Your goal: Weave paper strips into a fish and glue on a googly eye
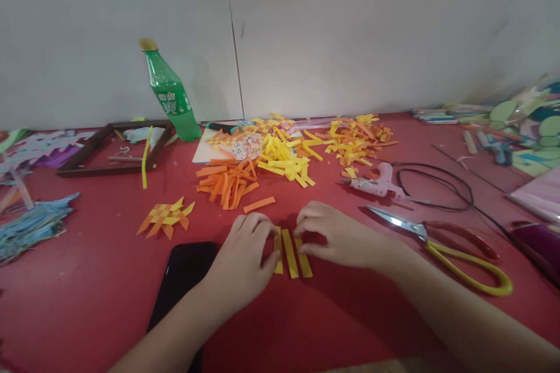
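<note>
Three yellow paper strips lie side by side, lengthwise to me, on the red table (350,315). My left hand (249,250) has its fingers curled, with thumb and fingertips on the left yellow strip (279,265). Between my hands, the middle yellow strip (290,256) lies untouched. At the right yellow strip (305,265), the bent fingers and thumb of my right hand (326,233) hold its upper part. Just beyond my hands are a single orange strip (259,204), a pile of orange strips (227,183) and a pile of yellow strips (284,157).
A black phone (184,274) lies under my left forearm, near a woven paper star (166,217). Scissors (420,230) and a pink glue gun (376,183) with a black cord lie right. Behind stand a green bottle (175,105) and a brown frame (105,172).
</note>
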The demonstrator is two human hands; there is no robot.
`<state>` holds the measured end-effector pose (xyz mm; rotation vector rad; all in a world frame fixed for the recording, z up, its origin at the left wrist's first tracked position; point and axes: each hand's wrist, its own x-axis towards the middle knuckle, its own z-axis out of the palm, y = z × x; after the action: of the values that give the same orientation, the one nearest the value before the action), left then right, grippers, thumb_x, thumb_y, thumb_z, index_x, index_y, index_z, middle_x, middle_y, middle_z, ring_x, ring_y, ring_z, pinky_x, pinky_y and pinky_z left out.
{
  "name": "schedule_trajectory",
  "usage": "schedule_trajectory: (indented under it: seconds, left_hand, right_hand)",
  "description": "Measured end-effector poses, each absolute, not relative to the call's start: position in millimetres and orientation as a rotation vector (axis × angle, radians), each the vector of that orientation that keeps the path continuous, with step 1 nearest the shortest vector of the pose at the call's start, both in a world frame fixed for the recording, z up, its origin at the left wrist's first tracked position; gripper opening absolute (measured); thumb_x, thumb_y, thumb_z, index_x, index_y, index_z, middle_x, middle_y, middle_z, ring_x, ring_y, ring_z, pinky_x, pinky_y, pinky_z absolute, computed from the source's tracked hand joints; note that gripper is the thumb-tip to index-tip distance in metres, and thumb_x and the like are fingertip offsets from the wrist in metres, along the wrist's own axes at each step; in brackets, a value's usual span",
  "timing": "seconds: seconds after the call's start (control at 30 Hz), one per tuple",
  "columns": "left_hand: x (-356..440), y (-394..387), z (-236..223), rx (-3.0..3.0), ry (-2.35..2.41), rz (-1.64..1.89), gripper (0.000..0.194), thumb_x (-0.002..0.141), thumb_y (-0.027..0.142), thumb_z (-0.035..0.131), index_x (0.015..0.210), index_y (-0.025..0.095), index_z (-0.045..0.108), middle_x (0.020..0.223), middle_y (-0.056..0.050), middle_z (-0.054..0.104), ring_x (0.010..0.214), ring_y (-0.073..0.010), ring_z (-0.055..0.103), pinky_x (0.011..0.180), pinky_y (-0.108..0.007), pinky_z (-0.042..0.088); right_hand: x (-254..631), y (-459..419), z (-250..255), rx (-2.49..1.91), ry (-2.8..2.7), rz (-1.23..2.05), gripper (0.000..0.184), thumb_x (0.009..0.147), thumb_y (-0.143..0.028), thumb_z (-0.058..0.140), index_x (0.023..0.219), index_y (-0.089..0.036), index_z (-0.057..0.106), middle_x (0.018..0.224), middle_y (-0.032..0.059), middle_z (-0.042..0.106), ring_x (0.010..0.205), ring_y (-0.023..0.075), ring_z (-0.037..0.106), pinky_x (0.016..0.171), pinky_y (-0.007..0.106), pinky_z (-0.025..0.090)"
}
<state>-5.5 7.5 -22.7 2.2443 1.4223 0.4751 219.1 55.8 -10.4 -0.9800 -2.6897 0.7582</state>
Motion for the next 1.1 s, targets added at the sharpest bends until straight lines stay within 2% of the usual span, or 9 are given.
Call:
schedule_trajectory:
  seconds: [0.13,0.2,0.3,0.4,0.6,0.73,0.83,1.0,1.1]
  left_hand:
    - [-5.2,6.9,-23.9,2.238,1.443,0.495,0.027,0.091,0.014,0.048,0.116,0.013,0.057,0.114,-0.013,0.059,0.109,-0.0295,0.051,0.098,-0.051,0.044]
    - [-5.6,6.7,-24.0,2.247,1.433,0.490,0.032,0.090,0.014,0.048,0.122,0.014,0.056,0.118,-0.013,0.058,0.111,-0.0301,0.050,0.099,-0.051,0.043]
    - [-6.7,6.3,-24.6,2.269,1.423,0.465,0.033,0.087,0.013,0.052,0.118,0.016,0.059,0.118,-0.013,0.057,0.109,-0.0305,0.052,0.097,-0.050,0.045]
    - [-7.5,5.9,-25.6,2.283,1.429,0.464,0.032,0.083,0.009,0.054,0.114,0.017,0.061,0.116,-0.012,0.056,0.108,-0.0306,0.052,0.095,-0.049,0.047]
    - [-5.5,5.3,-26.0,2.279,1.459,0.473,0.026,0.085,0.012,0.054,0.110,0.015,0.060,0.114,-0.013,0.058,0.107,-0.0310,0.053,0.095,-0.050,0.047]
    - [-3.9,5.7,-26.2,2.268,1.527,0.544,0.030,0.092,0.019,0.048,0.120,0.010,0.055,0.119,-0.017,0.057,0.113,-0.0325,0.052,0.100,-0.052,0.044]
    - [-4.1,6.0,-26.9,2.272,1.520,0.483,0.036,0.090,0.017,0.049,0.125,0.012,0.055,0.121,-0.016,0.056,0.112,-0.0324,0.052,0.099,-0.052,0.045]
    - [-5.7,5.8,-28.6,2.302,1.484,0.441,0.039,0.088,0.017,0.053,0.126,0.013,0.057,0.123,-0.015,0.054,0.115,-0.0331,0.050,0.101,-0.051,0.044]
    - [-6.6,5.5,-28.7,2.307,1.473,0.471,0.031,0.089,0.019,0.054,0.119,0.014,0.060,0.121,-0.015,0.055,0.113,-0.0326,0.051,0.100,-0.052,0.045]
  right_hand:
    - [217.7,56.3,-12.8,-0.968,-2.672,0.743,0.008,0.090,-0.023,0.065,0.089,-0.017,0.068,0.090,0.0048,0.064,0.089,0.0179,0.057,0.081,0.031,0.045]
    - [216.9,55.6,-13.1,-0.953,-2.644,0.708,0.010,0.092,-0.019,0.059,0.089,-0.016,0.068,0.089,0.0049,0.064,0.088,0.0173,0.057,0.081,0.031,0.045]
    - [215.0,53.7,-15.1,-0.936,-2.555,0.653,0.011,0.093,-0.020,0.058,0.088,-0.017,0.067,0.091,0.0055,0.064,0.089,0.0174,0.056,0.082,0.032,0.046]
    - [211.6,52.2,-21.5,-0.881,-2.509,0.625,0.008,0.090,-0.026,0.065,0.088,-0.018,0.068,0.094,0.0052,0.064,0.091,0.0178,0.056,0.082,0.032,0.046]
    - [205.3,52.7,-33.7,-0.821,-2.576,0.528,0.010,0.079,-0.020,0.075,0.085,-0.017,0.068,0.095,0.0054,0.064,0.091,0.0195,0.055,0.083,0.035,0.047]
    - [204.9,51.2,-30.8,-0.820,-2.541,0.517,0.008,0.086,-0.027,0.069,0.088,-0.019,0.070,0.098,0.0067,0.064,0.092,0.0196,0.056,0.084,0.036,0.047]
    - [205.3,51.1,-27.4,-0.814,-2.437,0.506,0.018,0.096,-0.026,0.056,0.090,-0.020,0.072,0.096,0.0066,0.065,0.091,0.0179,0.056,0.083,0.034,0.047]
    - [206.1,60.4,-27.7,-0.922,-2.280,0.361,0.026,0.093,-0.031,0.062,0.071,-0.019,0.069,0.087,0.0054,0.067,0.086,0.0174,0.058,0.081,0.034,0.047]
    - [203.4,71.4,-27.6,-1.016,-2.316,0.336,0.017,0.092,-0.028,0.062,0.082,-0.019,0.072,0.088,0.0053,0.069,0.086,0.0179,0.059,0.082,0.034,0.048]
